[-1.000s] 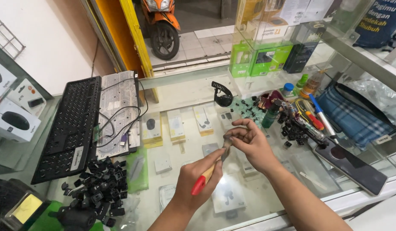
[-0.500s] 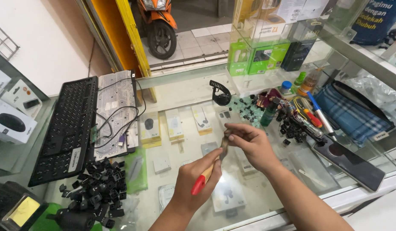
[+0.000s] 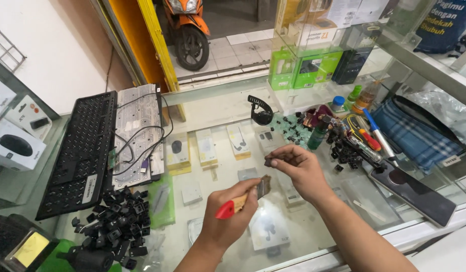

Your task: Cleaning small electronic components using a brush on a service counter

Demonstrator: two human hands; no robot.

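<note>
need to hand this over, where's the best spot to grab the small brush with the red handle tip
Judging by its pose, take the brush by the red handle end, coming from the lower left. That end sticks out free of the left hand, which wraps the wooden middle, while the bristles point up right toward the right hand pinching a small dark keycap.

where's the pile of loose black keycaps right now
In the head view, the pile of black keycaps lies on the glass counter at lower left, just below the black keyboard.
</note>
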